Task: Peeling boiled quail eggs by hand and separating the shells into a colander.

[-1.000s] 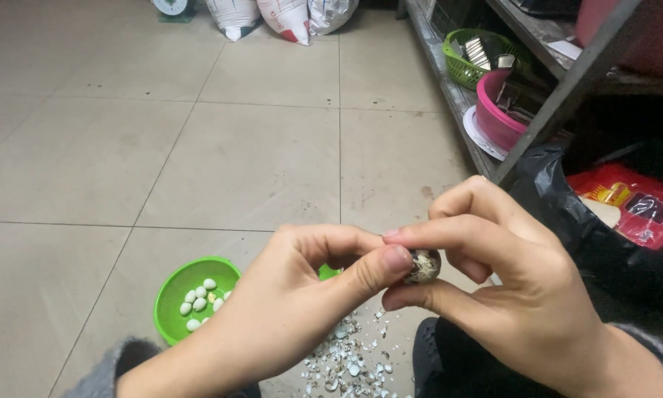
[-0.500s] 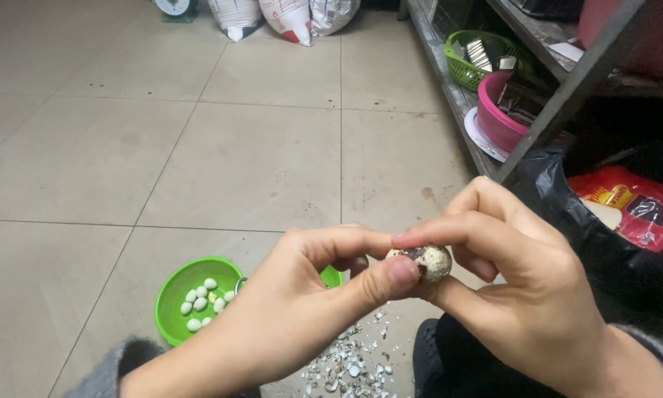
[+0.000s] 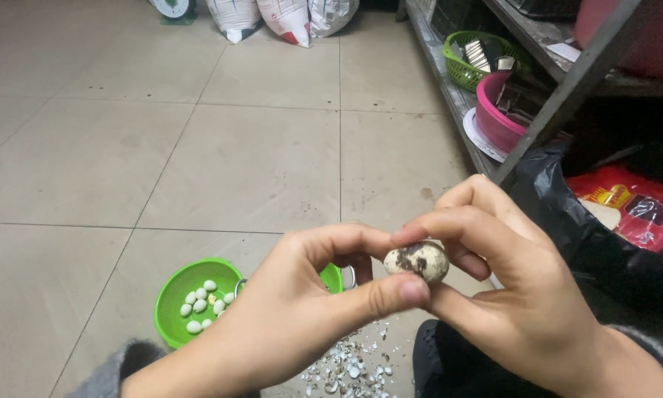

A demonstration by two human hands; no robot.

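Speckled quail egg (image 3: 417, 261) is pinched between right hand (image 3: 515, 295) fingertips and left hand (image 3: 302, 309) thumb and forefinger, above the shell fragments (image 3: 346, 365). Too hard a squeeze would likely crush it. Left of the egg, peeled eggs (image 3: 202, 298) sit in a green basket (image 3: 171, 295). Beyond, shelving (image 3: 560, 96).

A small speckled quail egg (image 3: 417, 261), cream with dark brown blotches, is being held in the lower middle of the frame, slightly right of centre. It is lying on its side, long axis roughly horizontal, its shell looking whole on the visible side.
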